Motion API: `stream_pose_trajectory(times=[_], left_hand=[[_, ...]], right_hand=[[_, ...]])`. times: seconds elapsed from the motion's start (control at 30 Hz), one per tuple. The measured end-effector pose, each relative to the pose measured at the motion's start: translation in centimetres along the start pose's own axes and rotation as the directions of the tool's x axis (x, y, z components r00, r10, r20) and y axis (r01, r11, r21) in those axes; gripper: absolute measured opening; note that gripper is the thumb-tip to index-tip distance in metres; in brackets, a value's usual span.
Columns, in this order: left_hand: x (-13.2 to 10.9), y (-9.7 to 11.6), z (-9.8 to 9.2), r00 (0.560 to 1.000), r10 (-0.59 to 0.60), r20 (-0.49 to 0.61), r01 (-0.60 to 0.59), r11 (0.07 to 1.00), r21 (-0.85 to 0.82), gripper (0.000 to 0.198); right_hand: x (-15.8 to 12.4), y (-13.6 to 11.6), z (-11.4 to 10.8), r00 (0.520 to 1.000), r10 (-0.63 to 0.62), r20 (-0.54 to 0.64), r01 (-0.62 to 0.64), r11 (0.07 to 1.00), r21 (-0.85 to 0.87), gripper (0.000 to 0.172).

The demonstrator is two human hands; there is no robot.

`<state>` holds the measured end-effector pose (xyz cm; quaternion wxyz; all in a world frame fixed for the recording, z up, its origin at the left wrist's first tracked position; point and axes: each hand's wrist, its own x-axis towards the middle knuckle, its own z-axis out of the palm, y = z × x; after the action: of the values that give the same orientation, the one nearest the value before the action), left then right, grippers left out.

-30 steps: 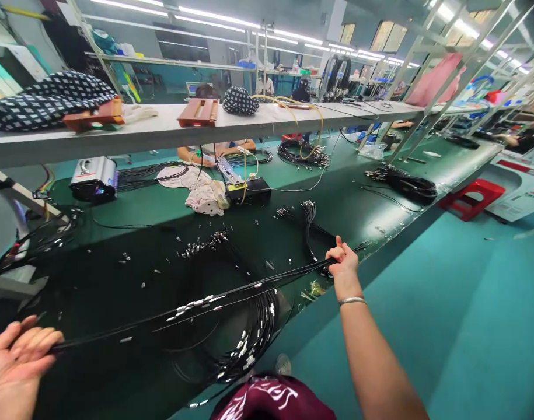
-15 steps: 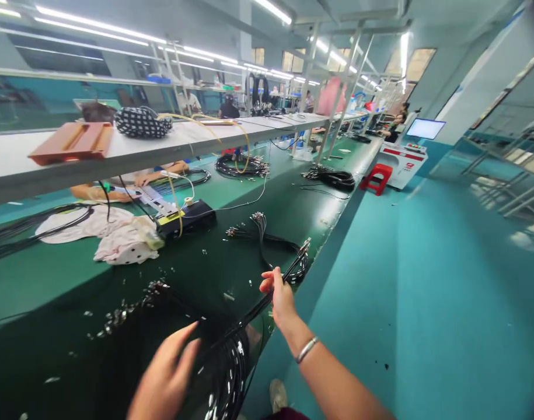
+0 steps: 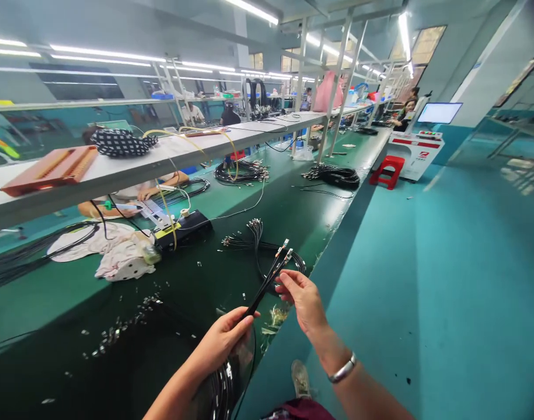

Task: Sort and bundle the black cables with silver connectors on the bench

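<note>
My left hand (image 3: 229, 335) is wrapped around a bundle of thin black cables (image 3: 265, 287), which slants up and away over the table. White and orange tips (image 3: 286, 253) fan out at the bundle's far end. Beside those tips, my right hand (image 3: 304, 294) has its fingers pinched together at the bundle's right side. Below my left hand, more black cables (image 3: 223, 388) hang in a thick loop near the table edge. Just beyond the held bundle lies another coiled cable bundle (image 3: 255, 245). A dark pile with shiny connector ends (image 3: 126, 324) spreads to the left.
The green table (image 3: 275, 204) carries more cable coils (image 3: 337, 176), a black box (image 3: 185, 228) and a crumpled cloth (image 3: 126, 262). Above it runs a white shelf (image 3: 161, 160). A co-worker's hands (image 3: 150, 189) are across the table. A red stool (image 3: 388, 171) stands on the aisle floor.
My left hand has come up from the lower left and closed around the bundle. My right hand has shifted right, from around the bundle to its tips.
</note>
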<state>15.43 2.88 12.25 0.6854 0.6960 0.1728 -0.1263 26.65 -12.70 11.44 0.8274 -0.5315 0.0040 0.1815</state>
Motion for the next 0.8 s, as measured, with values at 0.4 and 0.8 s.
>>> stream_pose_trajectory(times=[0.4,0.8], left_hand=[[0.7,0.4,0.2,0.994,-0.113,-0.010,0.110,0.981,-0.160,0.032],[3.3,3.7,1.8,0.997,0.055,-0.046,-0.059,0.994,-0.093,0.041]], right_hand=[[5.2,-1.6,-1.3,0.895,0.185,0.406,-0.264,0.953,0.150,0.034],[4.4,-2.3,-0.4,0.931,0.139,0.336,-0.166,0.985,0.051,0.036]])
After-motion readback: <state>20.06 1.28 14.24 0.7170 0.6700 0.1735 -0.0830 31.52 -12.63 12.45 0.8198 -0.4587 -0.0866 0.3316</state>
